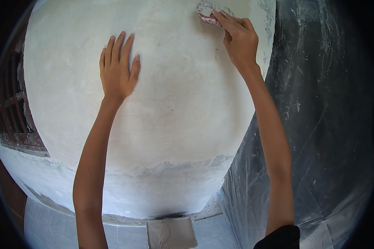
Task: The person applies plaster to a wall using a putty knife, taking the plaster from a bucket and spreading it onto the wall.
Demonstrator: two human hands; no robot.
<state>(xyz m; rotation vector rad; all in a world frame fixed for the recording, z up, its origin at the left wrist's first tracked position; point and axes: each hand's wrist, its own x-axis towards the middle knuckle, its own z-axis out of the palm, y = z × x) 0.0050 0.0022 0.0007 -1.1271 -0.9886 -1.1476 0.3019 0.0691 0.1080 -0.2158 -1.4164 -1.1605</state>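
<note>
I see a white-smeared, red-edged hand tool pinched in the right hand's fingers; left hand open, fingers spread against wall.

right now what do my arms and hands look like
The left hand and right hand are bare, no gloves or rings visible. A black sleeve shows on the right arm at the lower edge; the left arm shows no sleeve.

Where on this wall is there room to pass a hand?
The wall is free between the forearms above the rough grey band, and also between the left hand and the brown window grille. It's crowded at top right, where the right hand holds a plaster-smeared tool near the dark plastic sheet.
</note>
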